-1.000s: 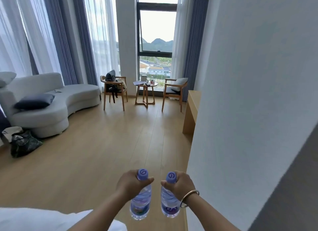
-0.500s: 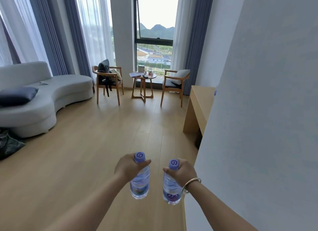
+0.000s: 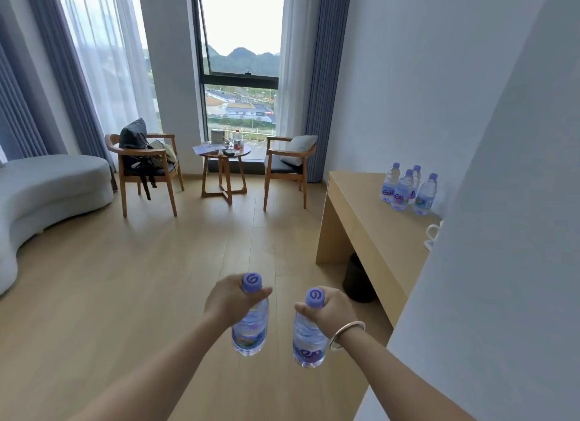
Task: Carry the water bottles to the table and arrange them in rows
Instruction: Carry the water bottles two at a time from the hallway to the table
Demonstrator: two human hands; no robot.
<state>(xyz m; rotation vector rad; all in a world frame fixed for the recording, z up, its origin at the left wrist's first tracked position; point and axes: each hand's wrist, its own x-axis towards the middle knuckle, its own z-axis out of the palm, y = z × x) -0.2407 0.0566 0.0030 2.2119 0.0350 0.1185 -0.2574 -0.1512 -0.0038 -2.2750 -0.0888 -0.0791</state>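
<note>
Bottles (image 3: 250, 323), purple swirl caps, in both hands (image 3: 230, 301)

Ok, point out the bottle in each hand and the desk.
left-hand bottle (image 3: 250, 332), head view, clear body below the hand.
right-hand bottle (image 3: 307, 342), head view, clear body.
desk (image 3: 364, 201), head view, bare top.

Left hand (image 3: 230, 301) and right hand (image 3: 331, 307) each gripping a water bottle by neck; four bottles (image 3: 408, 190) standing on wooden table (image 3: 361, 213).
</note>
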